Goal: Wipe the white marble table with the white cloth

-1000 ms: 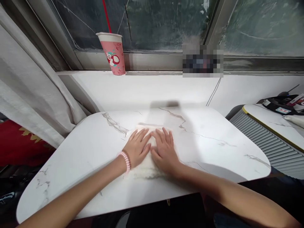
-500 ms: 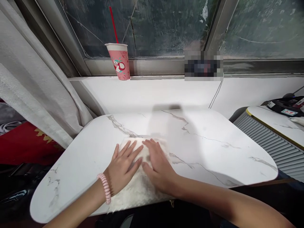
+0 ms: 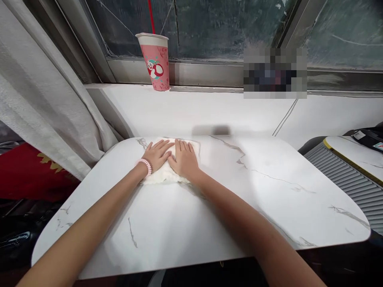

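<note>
A fluffy white cloth [image 3: 167, 174] lies on the white marble-patterned table [image 3: 167, 231], close to the table's back edge. Flat on the cloth's left part rests my left hand [image 3: 158, 155], fingers spread, with a pink coiled band [image 3: 147, 167] around the wrist. Beside it, my right hand [image 3: 184, 159] presses on the cloth with its fingers stretched forward and the thumb out to the left. The two hands nearly meet at their thumbs. They cover much of the cloth's middle.
On the window sill stands a pink paper cup [image 3: 157, 65] with a red straw. A blurred-out dark object [image 3: 273, 75] is further right on the sill. A grey curtain [image 3: 54, 91] hangs at the left. Another table [image 3: 356, 155] stands at the right.
Both hands have slid forward over the table, carrying the cloth from the front edge to near the back edge. The camera view has shifted slightly closer.
</note>
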